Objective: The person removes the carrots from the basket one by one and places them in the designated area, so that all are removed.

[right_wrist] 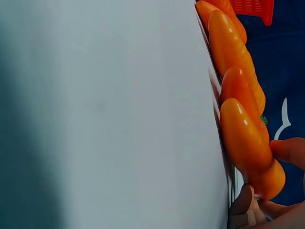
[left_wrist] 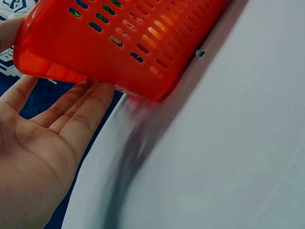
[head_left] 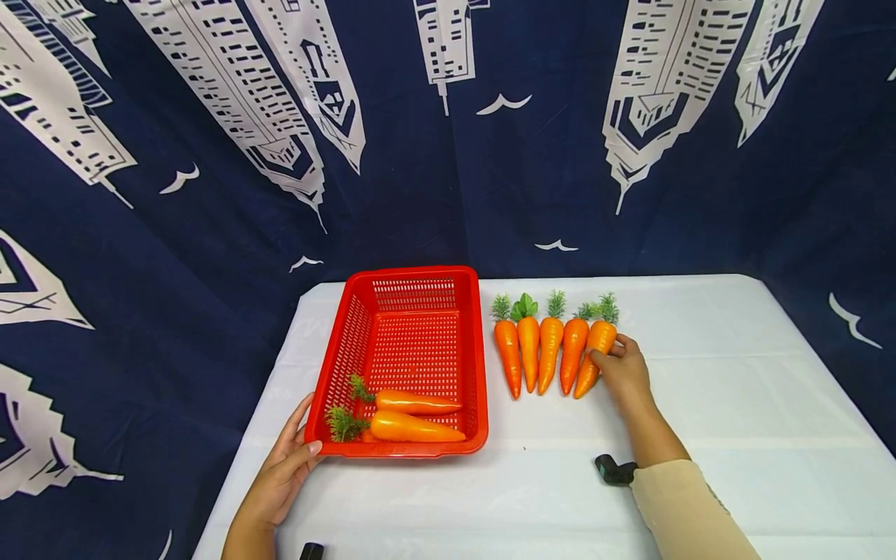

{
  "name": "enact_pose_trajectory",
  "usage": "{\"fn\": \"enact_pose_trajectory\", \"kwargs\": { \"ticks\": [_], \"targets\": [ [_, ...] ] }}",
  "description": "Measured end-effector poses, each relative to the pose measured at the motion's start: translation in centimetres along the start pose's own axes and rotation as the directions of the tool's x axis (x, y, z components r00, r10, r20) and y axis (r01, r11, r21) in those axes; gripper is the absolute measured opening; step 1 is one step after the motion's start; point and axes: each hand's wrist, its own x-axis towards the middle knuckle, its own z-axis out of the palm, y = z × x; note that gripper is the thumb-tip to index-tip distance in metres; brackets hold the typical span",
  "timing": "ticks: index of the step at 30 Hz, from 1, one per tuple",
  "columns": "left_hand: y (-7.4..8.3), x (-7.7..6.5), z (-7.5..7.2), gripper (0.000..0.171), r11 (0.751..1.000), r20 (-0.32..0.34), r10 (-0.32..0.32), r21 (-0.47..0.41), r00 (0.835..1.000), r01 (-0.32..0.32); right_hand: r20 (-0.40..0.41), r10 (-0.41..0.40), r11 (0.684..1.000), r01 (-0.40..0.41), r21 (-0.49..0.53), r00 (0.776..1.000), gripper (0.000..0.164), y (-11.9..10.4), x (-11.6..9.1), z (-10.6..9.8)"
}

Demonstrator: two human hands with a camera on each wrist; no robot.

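A red plastic basket [head_left: 483, 365] with slotted walls stands on the left of the table. My left hand [head_left: 285, 467] holds its near left corner, thumb at the rim and fingers along the outside; the left wrist view shows the fingers [left_wrist: 86, 109] against the basket wall [left_wrist: 95, 57]. Inside lie two orange carrots with green tops, one carrot [head_left: 418, 427] nearest the front and another carrot [head_left: 418, 402] behind it. My right hand [head_left: 623, 369] pinches the rightmost carrot [head_left: 600, 338] of a row between thumb and fingers. In the right wrist view that carrot [right_wrist: 245, 138] points toward the camera.
Several other carrots [head_left: 551, 354] lie side by side right of the basket, leafy tops toward the back. A white cloth [head_left: 735, 389] covers the table. Behind hangs a dark blue curtain [head_left: 532, 179] with white buildings and birds.
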Motion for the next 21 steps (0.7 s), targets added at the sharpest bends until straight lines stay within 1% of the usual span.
{"fn": "enact_pose_trajectory", "kwargs": {
  "ticks": [8, 15, 18, 21],
  "targets": [
    [0.02, 0.02, 0.02, 0.075, 1.0, -0.001, -0.004, -0.003, 1.0, 0.004, 0.041, -0.026, 0.996, 0.03, -0.087, 0.999, 0.085, 0.15, -0.21, -0.37],
    [-0.04, 0.0, 0.05, 0.074, 1.0, 0.001, -0.007, -0.013, 1.0, 0.007, 0.056, -0.021, 0.988, 0.029, -0.149, 0.998, 0.088, 0.18, -0.22, -0.64],
    [-0.02, -0.02, 0.07, 0.074, 1.0, -0.002, -0.008, -0.015, 1.0, 0.007, 0.066, -0.02, 0.987, 0.03, -0.156, 0.998, 0.09, 0.16, -0.16, -0.78],
    [-0.02, -0.04, 0.09, 0.074, 1.0, -0.006, -0.01, -0.014, 1.0, 0.01, 0.055, -0.014, 0.987, 0.023, -0.16, 0.998, 0.09, 0.14, -0.17, -0.88]
  ]
}}
